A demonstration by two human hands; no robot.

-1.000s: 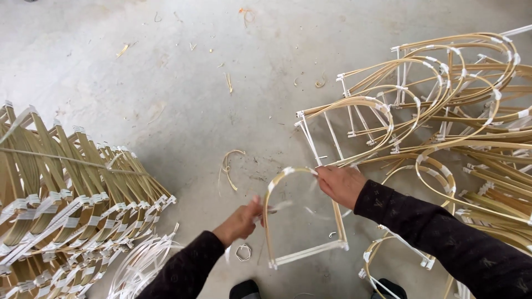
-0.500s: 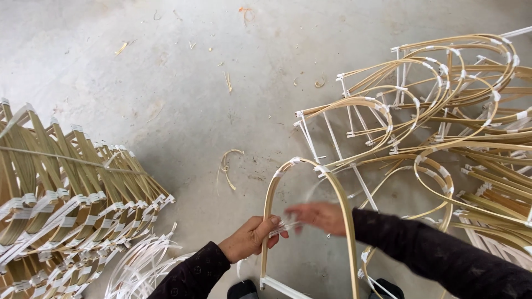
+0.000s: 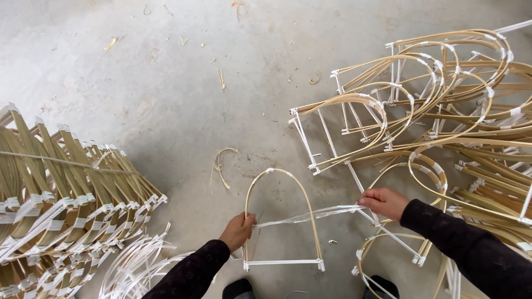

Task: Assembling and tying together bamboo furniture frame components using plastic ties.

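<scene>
Stretching flat between both hands, the white strip runs from 8 o'clock to 2 o'clock across the arch frame. The left hand is closed, pinching the strip's low end against the frame's left leg. The right hand is closed on the far end, out past the frame's right side. The frame lies on the floor, curved top at 12 o'clock.

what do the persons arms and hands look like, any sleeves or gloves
Both arms wear long dark sleeves, near black, in a slightly textured knit-like fabric that ends at the wrists. The left hand and the right hand are bare: no gloves, and no rings, watch or bands that show. No markings are visible on the sleeves.
</scene>
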